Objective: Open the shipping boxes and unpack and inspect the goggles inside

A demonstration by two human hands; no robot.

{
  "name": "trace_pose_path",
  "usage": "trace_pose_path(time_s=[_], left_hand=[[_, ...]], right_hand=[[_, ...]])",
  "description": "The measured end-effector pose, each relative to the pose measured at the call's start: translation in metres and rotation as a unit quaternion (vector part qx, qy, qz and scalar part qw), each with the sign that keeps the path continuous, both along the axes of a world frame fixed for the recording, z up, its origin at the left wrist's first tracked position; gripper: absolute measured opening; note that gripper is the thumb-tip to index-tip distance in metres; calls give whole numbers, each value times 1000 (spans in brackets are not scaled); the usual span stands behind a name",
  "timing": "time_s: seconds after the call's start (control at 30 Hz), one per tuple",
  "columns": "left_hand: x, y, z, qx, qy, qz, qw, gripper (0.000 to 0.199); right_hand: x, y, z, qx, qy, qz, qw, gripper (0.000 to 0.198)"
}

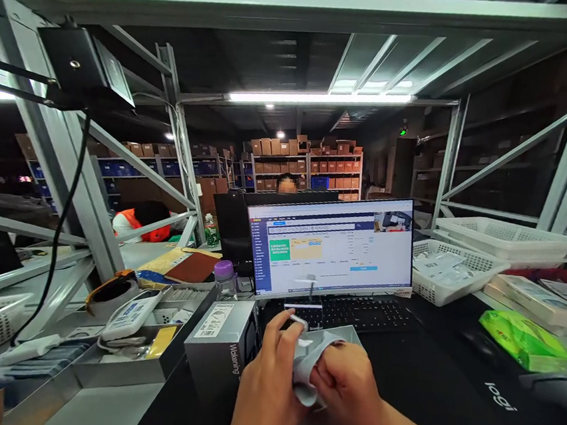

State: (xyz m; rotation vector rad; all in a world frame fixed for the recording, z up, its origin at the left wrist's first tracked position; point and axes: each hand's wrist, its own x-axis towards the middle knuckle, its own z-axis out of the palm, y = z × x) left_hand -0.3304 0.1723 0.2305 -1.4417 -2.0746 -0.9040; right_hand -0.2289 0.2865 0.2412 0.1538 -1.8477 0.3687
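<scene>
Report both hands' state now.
Left hand: closed on small white plastic-looking object, partly hidden.
Right hand: closed, holding pale grey cloth-like sheet.

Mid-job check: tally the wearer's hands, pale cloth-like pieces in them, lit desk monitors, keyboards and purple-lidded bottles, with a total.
Left hand and right hand: 2
Pale cloth-like piece: 1
Lit monitor: 1
Keyboard: 1
Purple-lidded bottle: 1
Total: 6

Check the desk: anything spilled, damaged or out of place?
No spill or damage that I can see. Slightly untidy: the white item lies askew over a bunched grey cord in the grey tray on the left. Otherwise nothing stands out.
</scene>
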Motion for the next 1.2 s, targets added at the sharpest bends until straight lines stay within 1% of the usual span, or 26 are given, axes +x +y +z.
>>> trace_pose_path(time_s=[0.07, 0.17, 0.23, 0.3, 0.33, 0.43, 0.5, 0.57, 0.63, 0.7, 0.77, 0.83, 0.97, 1.07, 1.13, 1.2], left_hand=[[4, -1, 1, -10, -15, -7, 1000, 74], [9, -1, 3, -7, -30, -25, 999, 72], [12, -1, 3, -1, -40, -38, 999, 76], [14, -1, 1, 23, -55, -59, 996, 80], [15, 0, 0, 43, -63, -71, 995, 79], [18, 1, -6, 97, -70, -92, 989, 69], [19, 2, -8, 106, -62, -83, 989, 65], [19, 2, -7, 86, -43, -61, 994, 67], [19, 1, -4, 45, -25, -42, 998, 73], [19, -1, 0, 2, -18, -34, 999, 80], [20, -1, 1, -16, -12, -35, 999, 82], [20, -1, 0, -16, 3, -37, 999, 83], [20, 3, -6, -2, 43, -33, 999, 84], [15, 5, -10, 36, 63, -30, 997, 73], [11, 3, -10, 75, 73, -18, 994, 62], [6, -1, -10, 107, 72, -13, 992, 53]], right_hand=[[3, -3, 2, 3, 20, -18, 1000, 39], [8, -5, 5, 7, 44, -60, 997, 37], [10, -5, 6, 9, 50, -79, 996, 38], [11, -6, 5, 6, 59, -96, 994, 39], [11, -6, 5, 3, 67, -101, 993, 40], [8, -8, 0, -11, 93, -93, 991, 39], [7, -8, -3, -52, 88, -61, 993, 39], [6, -7, -3, -134, 55, 1, 989, 40], [7, -5, 0, -236, 12, 75, 969, 43], [8, -3, 5, -321, -19, 122, 939, 47], [9, 0, 10, -372, -33, 134, 918, 51], [9, 5, 12, -394, -42, 132, 909, 52], [5, 15, 9, -412, -41, 127, 901, 51], [4, 12, 7, -403, -44, 151, 902, 46], [6, 6, 7, -358, -75, 171, 915, 39], [9, -1, 9, -284, -139, 182, 931, 31]])
